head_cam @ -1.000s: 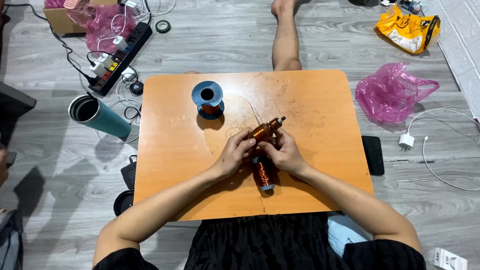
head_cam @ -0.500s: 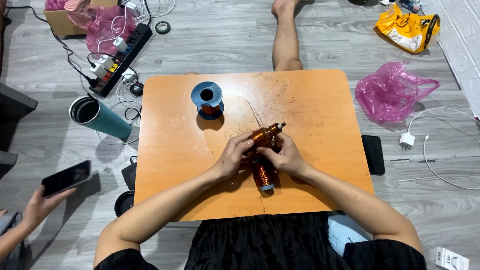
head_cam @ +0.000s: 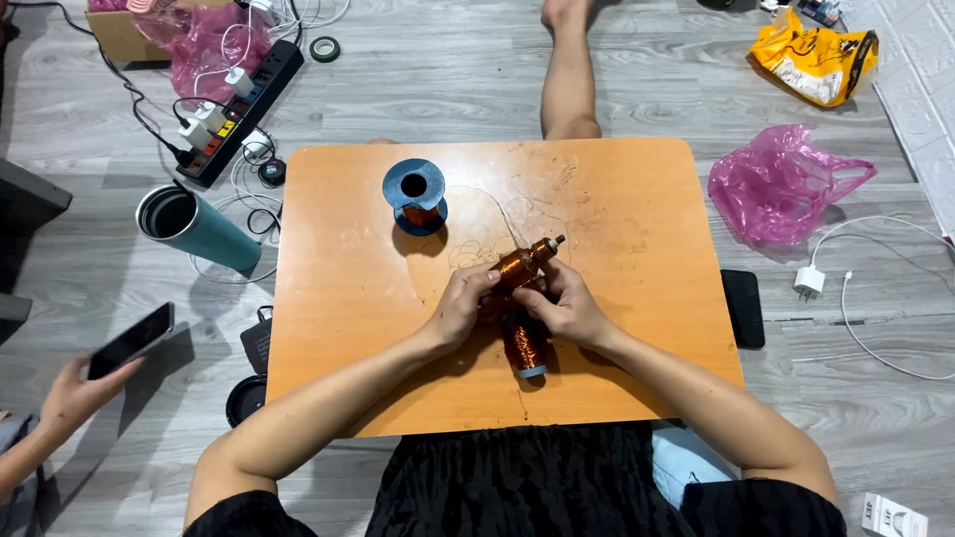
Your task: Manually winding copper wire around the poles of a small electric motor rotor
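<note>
My left hand (head_cam: 464, 305) and my right hand (head_cam: 562, 307) meet over the middle of a low orange table (head_cam: 328, 298). Together they grip a small rotor wound with copper wire (head_cam: 521, 263), its shaft tip pointing up and right. Just below the hands a spool of copper wire (head_cam: 524, 343) lies on the table, partly hidden by my fingers. A blue spool of copper wire (head_cam: 415, 196) stands upright farther back on the left. Thin wire loops (head_cam: 497, 214) run across the tabletop between that spool and my hands.
A teal tumbler (head_cam: 193, 227) lies left of the table beside a power strip (head_cam: 242, 109) with cables. Another person's hand holds a phone (head_cam: 129, 340) at lower left. A black phone (head_cam: 743, 307), pink bag (head_cam: 781, 184), yellow bag (head_cam: 811, 57) and white charger (head_cam: 809, 281) lie right.
Another person's hand with a phone has come into view at the lower left. My hands stay on the wound rotor with almost no shift.
</note>
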